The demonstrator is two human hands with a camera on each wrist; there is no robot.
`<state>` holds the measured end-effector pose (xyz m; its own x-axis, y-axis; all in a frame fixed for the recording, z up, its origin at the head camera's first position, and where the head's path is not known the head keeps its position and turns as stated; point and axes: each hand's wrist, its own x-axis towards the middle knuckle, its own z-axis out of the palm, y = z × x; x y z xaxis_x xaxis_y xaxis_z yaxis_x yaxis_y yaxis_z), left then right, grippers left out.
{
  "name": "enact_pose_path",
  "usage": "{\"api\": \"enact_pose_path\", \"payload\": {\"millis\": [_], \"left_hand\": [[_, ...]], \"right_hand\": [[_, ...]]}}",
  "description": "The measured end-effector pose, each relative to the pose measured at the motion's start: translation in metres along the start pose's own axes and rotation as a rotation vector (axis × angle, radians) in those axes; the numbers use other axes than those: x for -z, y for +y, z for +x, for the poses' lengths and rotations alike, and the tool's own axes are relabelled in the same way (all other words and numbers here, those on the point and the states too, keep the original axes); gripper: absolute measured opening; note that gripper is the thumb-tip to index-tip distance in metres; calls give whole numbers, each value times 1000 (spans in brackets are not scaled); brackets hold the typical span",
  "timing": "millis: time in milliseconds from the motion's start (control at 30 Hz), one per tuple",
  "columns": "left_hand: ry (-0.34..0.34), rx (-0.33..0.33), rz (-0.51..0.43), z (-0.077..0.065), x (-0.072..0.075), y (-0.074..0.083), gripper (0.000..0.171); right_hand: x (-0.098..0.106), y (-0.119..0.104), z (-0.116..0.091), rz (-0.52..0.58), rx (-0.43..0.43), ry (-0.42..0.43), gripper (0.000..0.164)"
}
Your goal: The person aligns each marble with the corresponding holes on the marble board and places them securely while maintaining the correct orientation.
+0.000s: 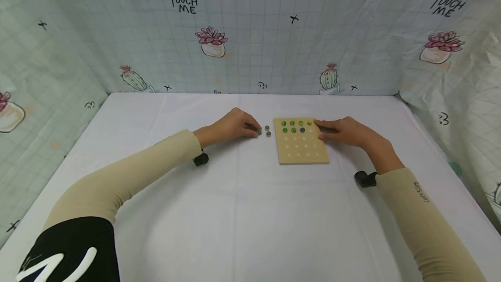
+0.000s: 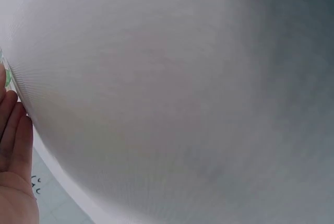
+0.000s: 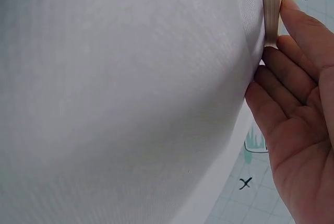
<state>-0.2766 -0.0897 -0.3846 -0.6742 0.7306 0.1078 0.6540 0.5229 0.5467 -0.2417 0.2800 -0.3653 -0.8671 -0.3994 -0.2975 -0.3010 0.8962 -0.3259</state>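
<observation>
My left hand (image 1: 232,126) reaches in from the left, and its thumb and fingertips pinch a small green glass marble (image 1: 259,132) close to the table. Only part of that marble (image 2: 8,78) shows at the left edge of the left wrist view. Just beyond the fingertips lie two loose marbles (image 1: 268,134). A square wooden board (image 1: 303,159) with rows of shallow hollows is to their right. Green marbles (image 1: 292,123) and one blue marble (image 1: 302,129) sit in its far two rows. My right hand (image 1: 346,130) grips the board's right edge near the far corner.
A white cloth (image 1: 235,212) covers the table. Behind it and at both sides hangs a patterned sheet (image 1: 250,25) with printed cacti and lettering. Small black cameras (image 1: 365,179) are strapped at both wrists.
</observation>
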Motion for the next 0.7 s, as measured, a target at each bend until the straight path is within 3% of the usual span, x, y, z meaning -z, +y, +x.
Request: {"api": "enact_pose_path", "payload": {"millis": [433,700], "left_hand": [[-36,1,80,10,1,9,25],[-51,-27,128,22,-2,22,23]], "right_hand": [[4,0,1,-14,30,1,65],[4,-2,2,-15,21,-18,65]]}}
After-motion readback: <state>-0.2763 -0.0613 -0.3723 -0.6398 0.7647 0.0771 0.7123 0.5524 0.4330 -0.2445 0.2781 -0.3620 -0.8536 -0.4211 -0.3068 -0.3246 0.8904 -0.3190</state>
